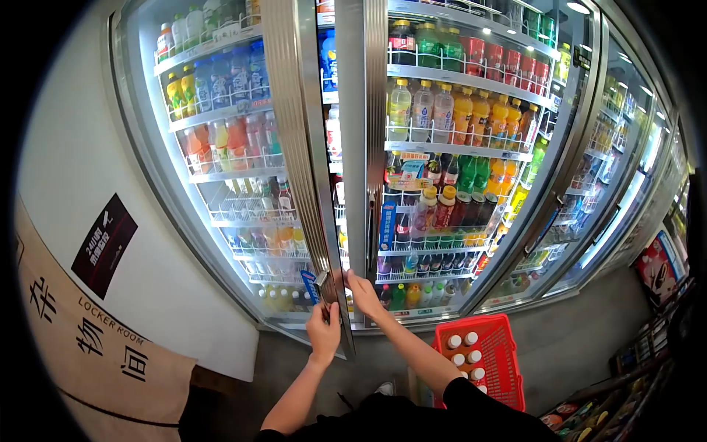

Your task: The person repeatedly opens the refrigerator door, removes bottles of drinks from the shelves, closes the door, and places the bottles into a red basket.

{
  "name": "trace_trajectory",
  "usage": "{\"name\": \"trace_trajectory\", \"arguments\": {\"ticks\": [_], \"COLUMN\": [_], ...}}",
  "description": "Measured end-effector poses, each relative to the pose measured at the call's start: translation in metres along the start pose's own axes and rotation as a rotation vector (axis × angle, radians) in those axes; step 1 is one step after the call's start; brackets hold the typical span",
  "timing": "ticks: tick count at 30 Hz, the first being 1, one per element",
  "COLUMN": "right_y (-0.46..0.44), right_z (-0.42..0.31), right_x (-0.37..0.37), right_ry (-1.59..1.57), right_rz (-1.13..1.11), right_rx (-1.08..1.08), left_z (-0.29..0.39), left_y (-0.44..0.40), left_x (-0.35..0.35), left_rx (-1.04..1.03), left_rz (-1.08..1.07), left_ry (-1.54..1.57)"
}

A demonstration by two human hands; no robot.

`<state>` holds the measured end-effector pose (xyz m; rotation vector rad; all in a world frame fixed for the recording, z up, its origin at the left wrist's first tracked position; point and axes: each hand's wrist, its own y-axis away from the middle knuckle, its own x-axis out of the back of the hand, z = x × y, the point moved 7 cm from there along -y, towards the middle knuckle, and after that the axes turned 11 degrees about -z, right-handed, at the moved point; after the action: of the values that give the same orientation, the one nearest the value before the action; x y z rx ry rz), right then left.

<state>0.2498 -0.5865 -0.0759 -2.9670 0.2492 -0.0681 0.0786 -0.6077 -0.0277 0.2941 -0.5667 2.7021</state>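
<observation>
A glass fridge door (298, 147) with a ribbed metal frame stands slightly ajar in front of me. Low on this frame, my left hand (324, 335) has its fingers closed around the lower end of the door handle (322, 283). Just to the right, my right hand (362, 296) bends its fingers against the door's free edge; some fingertips are hidden. Behind the glass, drink bottles (239, 77) fill several shelves. Bottles and cans (471, 118) also line the neighbouring fridge section.
A red shopping basket (504, 361) holding several white-capped bottles (475, 356) is on the floor at my right. A beige curtain (110, 324) hangs at the left by a white wall with a dark sign (104, 247). Packaged goods (589, 423) sit at the lower right.
</observation>
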Motion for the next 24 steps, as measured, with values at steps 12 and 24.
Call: {"name": "trace_trajectory", "arguments": {"ticks": [12, 24], "right_y": [0.059, 0.066], "right_z": [-0.02, -0.051], "right_x": [-0.113, -0.313], "right_ry": [-0.167, -0.067], "right_rz": [-0.42, -0.939], "right_rx": [-0.261, -0.322], "left_z": [0.006, 0.0], "left_y": [0.111, 0.206], "left_x": [0.119, 0.263], "left_rx": [0.017, 0.113], "left_rz": [0.249, 0.689], "left_ry": [0.071, 0.045]}}
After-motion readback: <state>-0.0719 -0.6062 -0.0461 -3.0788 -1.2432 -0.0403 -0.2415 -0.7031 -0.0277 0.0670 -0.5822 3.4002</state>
